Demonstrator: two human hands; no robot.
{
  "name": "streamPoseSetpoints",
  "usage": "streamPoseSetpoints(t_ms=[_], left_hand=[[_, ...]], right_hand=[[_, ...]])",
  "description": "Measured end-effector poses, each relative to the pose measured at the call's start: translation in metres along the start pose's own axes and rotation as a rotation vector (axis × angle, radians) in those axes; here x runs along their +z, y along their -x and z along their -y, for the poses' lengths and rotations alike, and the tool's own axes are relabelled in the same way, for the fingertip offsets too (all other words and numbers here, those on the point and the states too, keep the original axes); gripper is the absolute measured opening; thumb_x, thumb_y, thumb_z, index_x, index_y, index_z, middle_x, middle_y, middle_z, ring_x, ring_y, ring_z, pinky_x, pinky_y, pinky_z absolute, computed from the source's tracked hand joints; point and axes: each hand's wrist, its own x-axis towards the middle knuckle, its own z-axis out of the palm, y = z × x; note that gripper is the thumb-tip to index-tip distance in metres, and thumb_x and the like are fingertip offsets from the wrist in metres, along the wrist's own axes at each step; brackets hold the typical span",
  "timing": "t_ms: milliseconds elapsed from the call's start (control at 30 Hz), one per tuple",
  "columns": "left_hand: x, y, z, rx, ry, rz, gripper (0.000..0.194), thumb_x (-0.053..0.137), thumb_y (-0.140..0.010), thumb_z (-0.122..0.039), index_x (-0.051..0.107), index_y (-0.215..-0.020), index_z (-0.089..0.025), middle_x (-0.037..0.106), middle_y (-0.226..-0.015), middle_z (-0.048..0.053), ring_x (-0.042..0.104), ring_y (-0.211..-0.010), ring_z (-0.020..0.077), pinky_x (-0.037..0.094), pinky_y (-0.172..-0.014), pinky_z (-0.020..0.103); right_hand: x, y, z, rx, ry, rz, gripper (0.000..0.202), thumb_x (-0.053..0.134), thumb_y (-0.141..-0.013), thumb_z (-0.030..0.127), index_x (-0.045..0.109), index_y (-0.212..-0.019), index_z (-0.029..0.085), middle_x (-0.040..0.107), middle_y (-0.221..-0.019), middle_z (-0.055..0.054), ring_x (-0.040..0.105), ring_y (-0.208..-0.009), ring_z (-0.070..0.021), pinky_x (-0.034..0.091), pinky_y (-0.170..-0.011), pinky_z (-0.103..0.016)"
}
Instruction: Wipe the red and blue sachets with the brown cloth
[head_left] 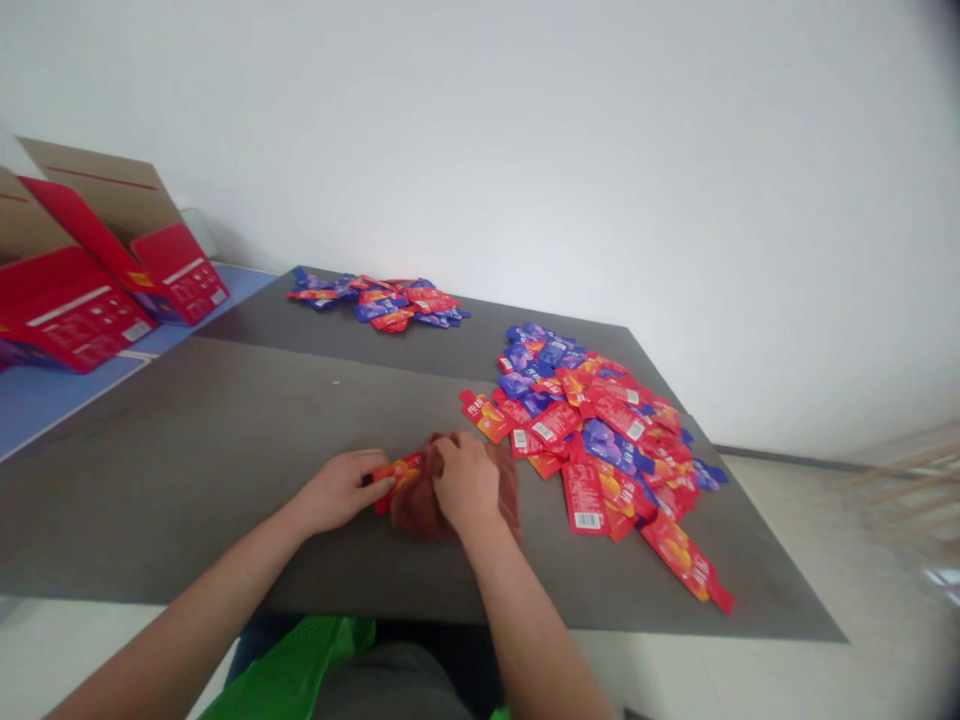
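Observation:
My left hand (345, 488) is closed on the left end of a red and orange packet (405, 468) lying on the grey table (225, 450). My right hand (466, 478) grips a brown cloth (420, 508), its fingers pressed together over the cloth. The cloth covers the packet's right part. Just right of the cloth spreads a big heap of red and blue packets (592, 420), some showing white barcode labels.
A smaller pile of red and blue packets (394, 303) lies at the table's back edge. Open red cartons (180, 270) stand on a blue surface (82, 390) at the left. A white wall (480, 150) rises behind the table.

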Motion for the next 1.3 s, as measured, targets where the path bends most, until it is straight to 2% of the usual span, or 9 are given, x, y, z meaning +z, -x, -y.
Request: streamPoseSetpoints(t_ms=[100,267,500,733,867,967,1100,1200,1300], left_hand=[[-0.001,0.001,0.0,0.001,0.003,0.005,0.034,0.049,-0.095,-0.042,0.06,-0.072,-0.019,0.06,-0.075,0.0,0.058,-0.072,0.0168,0.043,-0.069,0.026],[-0.001,0.002,0.001,0.008,0.109,-0.003,0.022,0.052,-0.088,-0.035,0.065,-0.081,-0.02,0.068,-0.086,0.003,0.062,-0.086,0.0208,0.048,-0.082,0.03],[-0.002,0.001,-0.003,0.013,-0.017,-0.002,0.034,0.048,-0.095,-0.043,0.06,-0.074,-0.019,0.06,-0.076,0.001,0.057,-0.073,0.0172,0.044,-0.07,0.026],[0.003,0.002,0.006,0.013,0.109,-0.029,0.016,0.051,-0.09,-0.028,0.065,-0.089,-0.021,0.068,-0.091,0.004,0.064,-0.089,0.0209,0.047,-0.083,0.031],[0.002,0.002,0.0,0.014,-0.013,-0.018,0.027,0.049,-0.093,-0.034,0.061,-0.074,-0.02,0.062,-0.079,0.002,0.059,-0.076,0.0188,0.044,-0.073,0.029],[0.0,0.003,-0.003,0.024,-0.025,-0.006,0.032,0.047,-0.096,-0.038,0.061,-0.074,-0.019,0.061,-0.078,0.002,0.057,-0.074,0.0176,0.043,-0.072,0.028],[0.001,0.004,0.0,0.022,0.048,-0.016,0.024,0.049,-0.093,-0.034,0.063,-0.08,-0.02,0.064,-0.083,0.003,0.061,-0.081,0.0192,0.045,-0.076,0.028],[0.003,0.003,0.002,0.024,0.087,-0.034,0.017,0.05,-0.09,-0.029,0.064,-0.087,-0.021,0.067,-0.09,0.003,0.062,-0.088,0.0206,0.046,-0.081,0.029],[0.003,0.002,-0.001,0.013,0.007,-0.033,0.024,0.05,-0.093,-0.034,0.062,-0.077,-0.02,0.062,-0.081,0.002,0.059,-0.078,0.0189,0.044,-0.074,0.027]], right_hand=[[-0.011,-0.002,-0.009,0.078,0.036,-0.035,0.014,0.058,-0.093,0.021,0.066,-0.103,0.025,0.06,-0.11,-0.008,0.057,-0.098,-0.0218,0.046,-0.079,-0.031],[-0.012,0.019,0.031,-0.264,-0.117,-0.053,0.015,0.057,-0.095,0.03,0.065,-0.108,0.029,0.059,-0.114,-0.004,0.053,-0.104,-0.0211,0.046,-0.084,-0.031],[-0.008,0.002,-0.007,0.11,0.053,-0.005,0.016,0.057,-0.093,0.02,0.067,-0.104,0.025,0.061,-0.11,-0.007,0.057,-0.1,-0.0225,0.046,-0.076,-0.03],[-0.006,0.024,0.043,-0.229,-0.153,-0.069,0.015,0.056,-0.097,0.034,0.065,-0.109,0.031,0.06,-0.112,-0.003,0.056,-0.105,-0.0205,0.047,-0.084,-0.03],[0.006,0.014,0.02,-0.038,-0.064,-0.014,0.014,0.055,-0.098,0.029,0.066,-0.107,0.028,0.061,-0.11,-0.005,0.058,-0.102,-0.0209,0.047,-0.078,-0.029],[-0.006,0.005,-0.003,0.114,0.043,-0.029,0.015,0.055,-0.096,0.022,0.067,-0.104,0.024,0.061,-0.109,-0.008,0.058,-0.101,-0.0228,0.046,-0.077,-0.031],[-0.018,0.017,0.019,-0.046,-0.109,-0.086,0.013,0.057,-0.096,0.03,0.065,-0.106,0.028,0.06,-0.113,-0.005,0.058,-0.103,-0.0214,0.047,-0.081,-0.03],[-0.007,0.024,0.037,-0.203,-0.208,-0.047,0.015,0.053,-0.099,0.036,0.065,-0.107,0.031,0.061,-0.113,-0.003,0.058,-0.103,-0.0195,0.047,-0.083,-0.029],[0.003,0.015,0.022,-0.059,-0.1,0.0,0.013,0.056,-0.097,0.031,0.067,-0.104,0.027,0.061,-0.109,-0.005,0.059,-0.1,-0.0202,0.047,-0.078,-0.028]])
